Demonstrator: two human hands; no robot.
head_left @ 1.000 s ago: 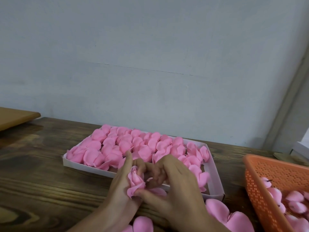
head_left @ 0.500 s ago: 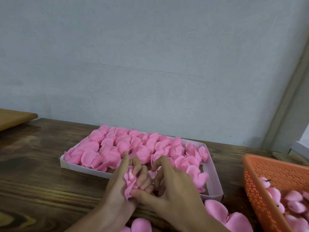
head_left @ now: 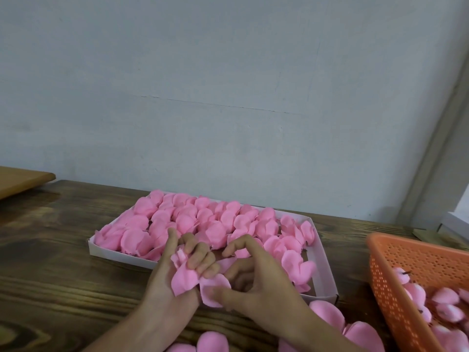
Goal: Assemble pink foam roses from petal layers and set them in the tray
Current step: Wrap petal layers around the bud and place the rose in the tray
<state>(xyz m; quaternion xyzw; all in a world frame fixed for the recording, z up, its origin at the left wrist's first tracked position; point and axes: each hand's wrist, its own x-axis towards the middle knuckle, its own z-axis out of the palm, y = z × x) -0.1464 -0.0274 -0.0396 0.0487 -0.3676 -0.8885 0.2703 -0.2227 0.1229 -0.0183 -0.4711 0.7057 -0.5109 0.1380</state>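
A half-made pink foam rose (head_left: 183, 271) sits low in the middle of the frame, just in front of the near edge of the tray. The left hand (head_left: 170, 278) grips it, fingers curled round its soft, matte layers, with a small rolled bud showing at the top. The right hand (head_left: 256, 283) meets it from the right, its thumb and curled fingers pinching a rounded outer petal (head_left: 212, 292) at the base of the flower.

Behind the hands lies a shallow white cardboard tray (head_left: 326, 273), rectangular and set at a slight angle. It is packed with finished roses (head_left: 203, 219), their smooth cupped petals overlapping in rows; the near right corner shows some bare floor.

Loose petals (head_left: 327, 316), broad and curved, lie on the worktop (head_left: 50, 262) along the bottom edge of the frame. The worktop is dark, strongly grained wood.

At lower right stands an orange plastic basket (head_left: 406, 270) with perforated walls, holding pink flower pieces (head_left: 444, 297). A pale wooden board (head_left: 20, 179) juts in at the left edge. A plain grey-blue wall (head_left: 228, 85) fills the upper frame.
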